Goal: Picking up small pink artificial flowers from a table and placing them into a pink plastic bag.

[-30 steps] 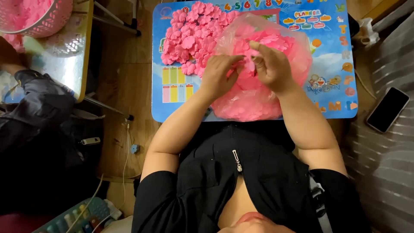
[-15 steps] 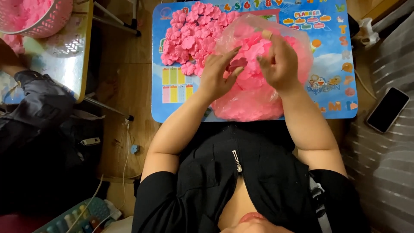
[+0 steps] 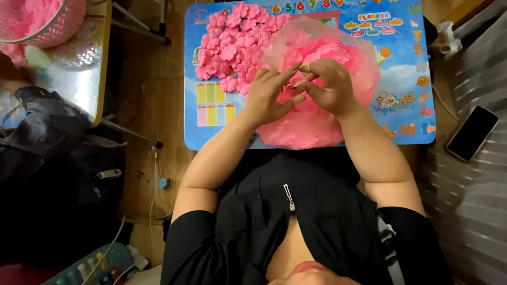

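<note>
Your left hand (image 3: 269, 97) and right hand (image 3: 330, 87) met above the clear plastic bag of pink flower pieces (image 3: 322, 124), fingertips pinched together at one small spot; whatever they gripped was too small to identify, so it could not be told whether they held a single petal piece or only the bag film. The bag rested on the blue children's bench (image 3: 406, 63), near its front edge and directly before your torso. A loose pile of pink flower pieces (image 3: 232, 47) lay on the bench just beside the bag, toward your left and touching its edge. A dark phone (image 3: 471, 133) lay face up on striped fabric, off the bench to your right. A pink mesh basket (image 3: 45, 24) stood on a second table, well apart at far left.
</note>
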